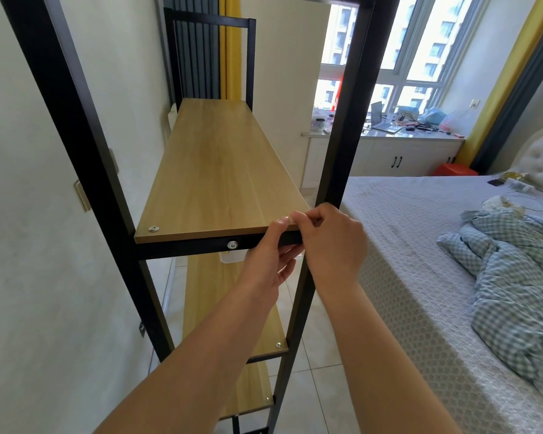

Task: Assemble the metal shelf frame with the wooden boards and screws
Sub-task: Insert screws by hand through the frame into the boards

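A black metal shelf frame (pixel 339 130) stands upright against the pale wall on the left side of the picture, its near uprights running from the top edge down to the bottom centre. A wooden board (pixel 223 170) lies flat across the frame at mid-height, reaching from the centre of the picture back toward the upper middle. A screw (pixel 153 228) sits in the board's near-left corner, and a bolt head (pixel 232 244) shows in the black crossbar just under the board's front edge. Lower boards (pixel 232 311) are stacked beneath, toward the bottom centre. At the board's near-right corner both hands meet: the left hand (pixel 268 258) grasps the front edge and crossbar, thumb on top and fingers below, while the right hand (pixel 329 236) has its grip pinched over the corner, though what it holds, if anything, is too small to tell. A bed (pixel 420 245) with a checked blanket (pixel 514 286) fills the right side.
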